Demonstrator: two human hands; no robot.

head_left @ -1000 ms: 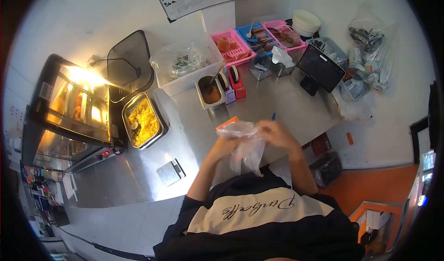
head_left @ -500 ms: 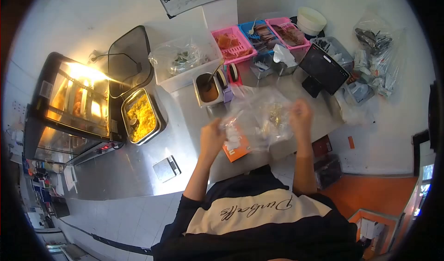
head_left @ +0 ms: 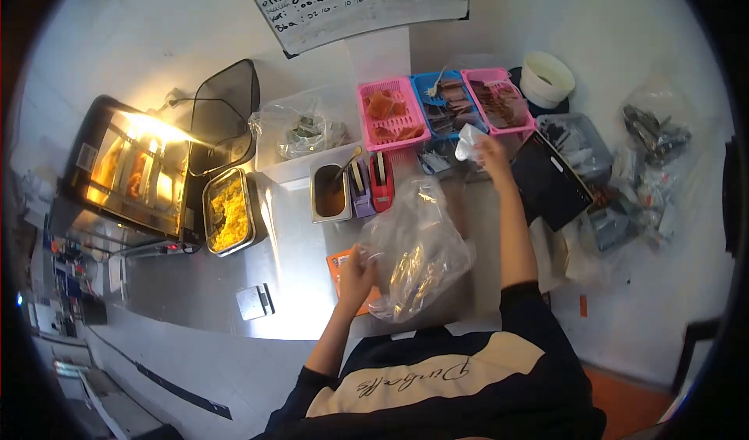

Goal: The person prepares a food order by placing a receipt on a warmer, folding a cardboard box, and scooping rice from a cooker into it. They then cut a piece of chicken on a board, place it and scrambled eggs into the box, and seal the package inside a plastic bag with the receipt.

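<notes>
My left hand [head_left: 356, 275] is closed on the left edge of a clear plastic bag [head_left: 421, 253], which hangs spread over the steel counter's front part. Partly under that hand and the bag lies an orange packet [head_left: 337, 264]. My right hand [head_left: 491, 157] reaches to the back of the counter, its fingers pinching a white tissue-like piece [head_left: 468, 142] above small metal containers [head_left: 437, 161]. Left of the bag stand a red stapler-like object [head_left: 381, 182], a purple one [head_left: 361, 188] and a metal pan of brown sauce [head_left: 331, 198] with a spoon.
Pink and blue baskets [head_left: 445, 101] line the back. A black tablet [head_left: 551, 181] stands to the right. At left are a tray of yellow food [head_left: 229, 212], a lit warming cabinet [head_left: 136, 171] and a small scale [head_left: 255, 302]. A clear bin [head_left: 300, 132] holds bags.
My right hand has let go of the bag and moved up to the white piece at the back. The bag now hangs from my left hand, and the camera view has shifted.
</notes>
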